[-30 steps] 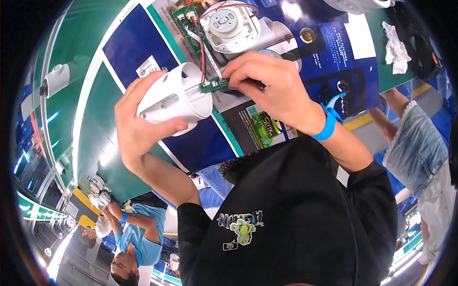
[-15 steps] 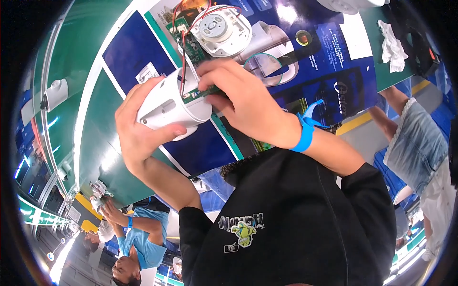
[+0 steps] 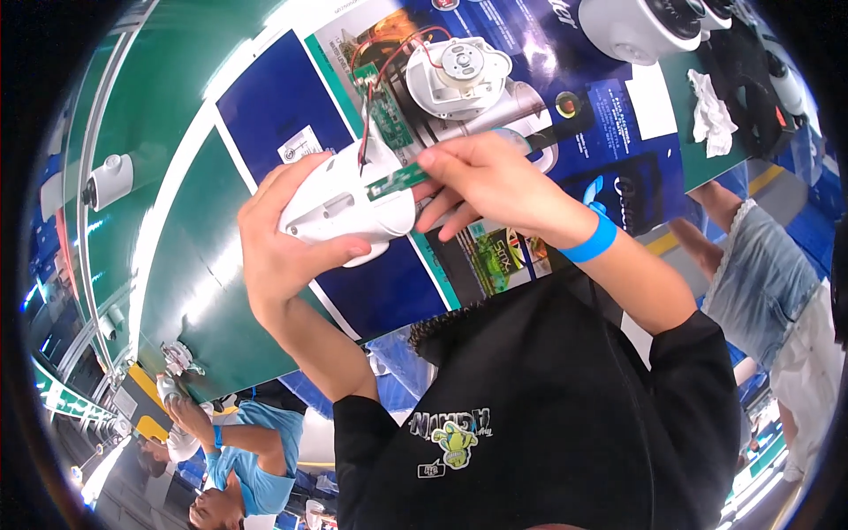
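Note:
My left hand (image 3: 272, 247) is wrapped round a white plastic housing (image 3: 305, 212), thumb along its near side, open end tilted to the right. Between the thumb and fingers of my right hand (image 3: 508, 190) is one end of a narrow green circuit board (image 3: 397, 181). The board's other end lies across the housing's mouth; how far it reaches inside I cannot tell. Red and black wires (image 3: 367, 119) run up from the housing toward a second green board (image 3: 389, 119). Beyond it sits a white base with a round metal motor (image 3: 462, 64), also wired.
Printed blue cardboard (image 3: 274, 97) covers much of the green bench (image 3: 190, 291). Crumpled white paper (image 3: 709, 115) and a white appliance body (image 3: 632, 31) are at the right. Another white housing (image 3: 113, 177) stands far left. A co-worker in blue (image 3: 256, 450) handles parts at lower left.
My right hand has drawn back to the right from the housing's mouth, and more of the narrow board now shows outside it. The view has shifted somewhat.

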The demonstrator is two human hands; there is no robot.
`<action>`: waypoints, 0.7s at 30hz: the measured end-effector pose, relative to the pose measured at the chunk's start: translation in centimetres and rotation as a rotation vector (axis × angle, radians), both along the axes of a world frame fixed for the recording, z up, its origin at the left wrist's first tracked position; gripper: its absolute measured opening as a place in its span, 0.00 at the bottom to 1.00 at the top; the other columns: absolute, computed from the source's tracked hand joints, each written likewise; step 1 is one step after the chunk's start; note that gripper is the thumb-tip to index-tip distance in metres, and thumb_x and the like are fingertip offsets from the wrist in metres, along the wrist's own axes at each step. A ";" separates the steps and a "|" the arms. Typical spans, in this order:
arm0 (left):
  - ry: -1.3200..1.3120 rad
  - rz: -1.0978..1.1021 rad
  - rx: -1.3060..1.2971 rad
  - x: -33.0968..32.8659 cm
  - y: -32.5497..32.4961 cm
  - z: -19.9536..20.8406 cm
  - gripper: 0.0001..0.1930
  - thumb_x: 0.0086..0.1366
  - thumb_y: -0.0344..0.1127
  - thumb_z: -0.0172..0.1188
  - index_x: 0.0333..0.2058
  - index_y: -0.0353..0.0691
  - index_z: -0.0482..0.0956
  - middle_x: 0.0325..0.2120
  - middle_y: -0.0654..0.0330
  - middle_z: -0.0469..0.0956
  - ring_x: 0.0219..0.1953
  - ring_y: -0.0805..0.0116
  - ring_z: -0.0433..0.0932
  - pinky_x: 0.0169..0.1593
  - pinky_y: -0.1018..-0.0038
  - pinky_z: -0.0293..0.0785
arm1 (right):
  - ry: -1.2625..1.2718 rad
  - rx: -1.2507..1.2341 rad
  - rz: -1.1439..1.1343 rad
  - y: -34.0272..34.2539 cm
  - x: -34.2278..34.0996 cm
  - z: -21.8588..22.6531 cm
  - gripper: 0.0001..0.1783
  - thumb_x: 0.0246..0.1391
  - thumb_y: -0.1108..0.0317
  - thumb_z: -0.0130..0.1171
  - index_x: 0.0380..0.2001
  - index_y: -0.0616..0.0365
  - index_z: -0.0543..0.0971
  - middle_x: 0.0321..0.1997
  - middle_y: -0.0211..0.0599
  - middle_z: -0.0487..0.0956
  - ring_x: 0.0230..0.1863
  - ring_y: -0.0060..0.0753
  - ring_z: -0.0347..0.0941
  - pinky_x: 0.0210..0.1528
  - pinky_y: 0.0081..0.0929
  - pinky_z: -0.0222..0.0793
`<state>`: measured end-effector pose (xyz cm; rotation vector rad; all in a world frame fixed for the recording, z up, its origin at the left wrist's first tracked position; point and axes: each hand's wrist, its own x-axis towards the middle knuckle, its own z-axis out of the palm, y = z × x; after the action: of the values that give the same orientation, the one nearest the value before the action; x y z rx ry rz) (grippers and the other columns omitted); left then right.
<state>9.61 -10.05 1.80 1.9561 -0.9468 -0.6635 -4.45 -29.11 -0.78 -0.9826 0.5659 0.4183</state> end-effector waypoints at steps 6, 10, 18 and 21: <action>0.000 0.014 0.005 -0.3 -0.9 0.0 0.39 0.27 0.39 0.79 0.43 0.31 0.77 0.35 0.56 0.79 0.36 0.68 0.78 0.41 0.75 0.73 | 0.011 -0.009 0.006 0.6 1.0 -0.3 0.17 0.62 0.62 0.52 0.40 0.70 0.75 0.27 0.37 0.78 0.28 0.26 0.78 0.26 0.22 0.79; 0.056 0.025 0.001 -0.4 -1.5 0.0 0.39 0.27 0.39 0.79 0.43 0.31 0.77 0.35 0.56 0.79 0.36 0.68 0.78 0.41 0.75 0.73 | 0.069 0.093 -0.004 -0.2 0.7 -0.1 0.16 0.62 0.63 0.51 0.40 0.68 0.75 0.30 0.38 0.79 0.30 0.26 0.78 0.30 0.23 0.79; -0.005 0.035 -0.005 -0.6 -1.5 -0.2 0.40 0.27 0.40 0.79 0.44 0.31 0.77 0.35 0.56 0.78 0.37 0.68 0.78 0.41 0.74 0.73 | 0.136 0.070 -0.013 -0.2 1.2 -0.2 0.13 0.60 0.66 0.54 0.35 0.68 0.77 0.30 0.39 0.79 0.30 0.28 0.78 0.32 0.24 0.80; -0.026 0.033 -0.017 -0.6 -1.3 -0.5 0.40 0.27 0.40 0.79 0.44 0.31 0.77 0.35 0.56 0.78 0.37 0.67 0.78 0.42 0.74 0.72 | 0.160 0.026 -0.028 0.1 1.5 0.1 0.13 0.58 0.66 0.56 0.35 0.70 0.77 0.30 0.41 0.80 0.28 0.28 0.79 0.29 0.24 0.80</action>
<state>9.00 -11.40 1.32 1.9652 -0.9311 -0.6108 -2.92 -29.01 -0.65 -0.9205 0.7159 0.4808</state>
